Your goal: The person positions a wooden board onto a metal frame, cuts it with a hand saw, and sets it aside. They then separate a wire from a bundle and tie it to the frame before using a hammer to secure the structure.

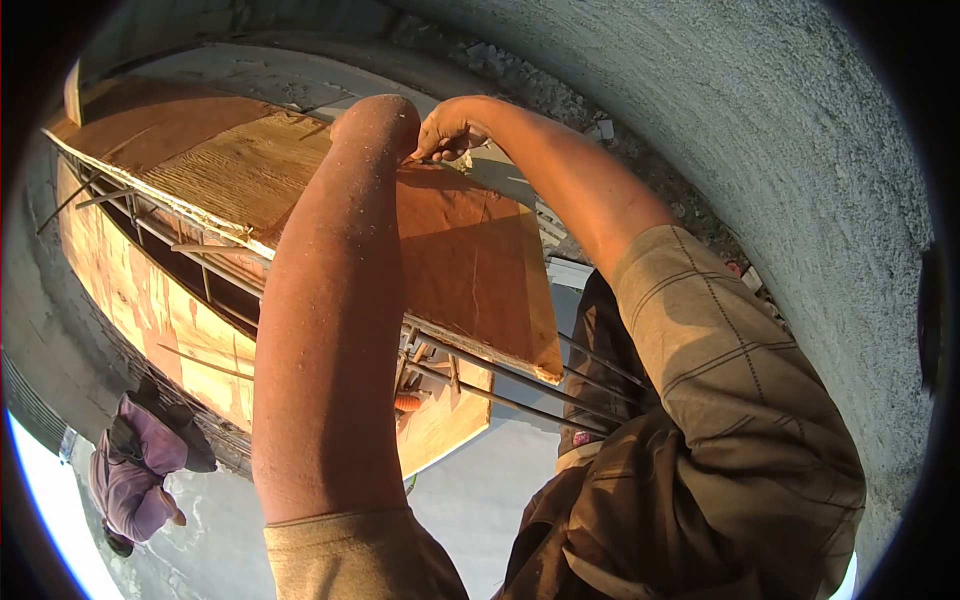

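Stretching out over the plywood panel (470,250), the left hand (377,112) and right hand (447,132) sit side by side at the upper centre of the frame, by the panel's far edge. Panel runs from upper left to just right of centre; a lower board (130,290) shows beneath it at left. Right grip: fingers curled close to the edge; can't tell from where I stand if they're closed on anything. Left grip: wrist bent, fingers mostly masked, can't tell either.

Risks, my call. Hands overlap in view, right by the wood, so a slip could pinch or splinter a fingertip. Left forearm (335,330) may block the worker's own sightline, making a misplaced finger likelier. Panel surface looks pieced, with a rough patch left of that forearm; if a section is loose, leaning weight could shift it. Metal bars (500,369) stick out past the near end toward the dark trouser leg (590,340); a twist or step might snag cloth. Rough grey wall (780,150) fills the right side; a sharp pull back could scrape an elbow. Other person (135,470), lower left, is well apart; low concern.
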